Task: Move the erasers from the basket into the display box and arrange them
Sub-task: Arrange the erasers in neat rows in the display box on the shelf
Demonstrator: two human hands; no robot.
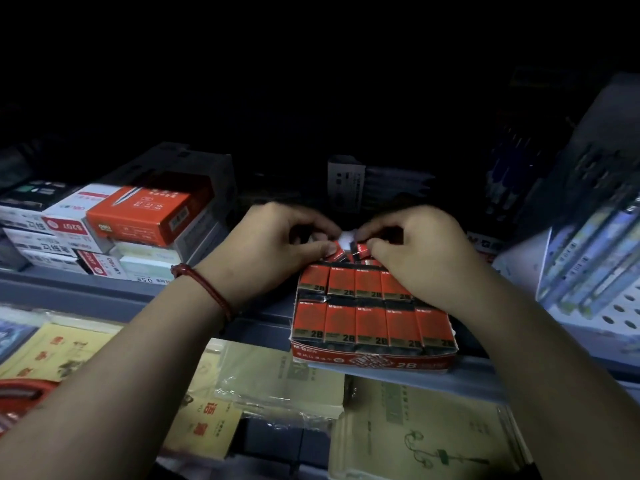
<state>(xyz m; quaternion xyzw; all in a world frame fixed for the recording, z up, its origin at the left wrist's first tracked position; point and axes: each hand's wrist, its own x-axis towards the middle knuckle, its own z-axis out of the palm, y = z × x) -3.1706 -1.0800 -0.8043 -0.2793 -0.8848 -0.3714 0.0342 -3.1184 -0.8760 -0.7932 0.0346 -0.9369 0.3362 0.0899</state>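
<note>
The shelf (pixel 104 296) carries the box (pixel 372 362) at its front edge, low wall toward the person, probably so the 2B labels face a shopper. Erasers (pixel 370 325) lie in it flat and side by side in tight rows, five in front and a second row behind, so the back row looks to be the part not yet settled. Both forearms extend from below and meet over that back edge. The left hand (pixel 277 247), with a bracelet (pixel 204 285) at the wrist, curls palm-down and pinches an eraser (pixel 336 255) between thumb and fingertips. The right hand (pixel 419 252) mirrors it, pinching another eraser (pixel 362 250) and covering part of the second row. The two held pieces sit tilted and almost touching, seemingly being squared up to drop in. A red rim (pixel 27 389) at lower left may be the basket.
</note>
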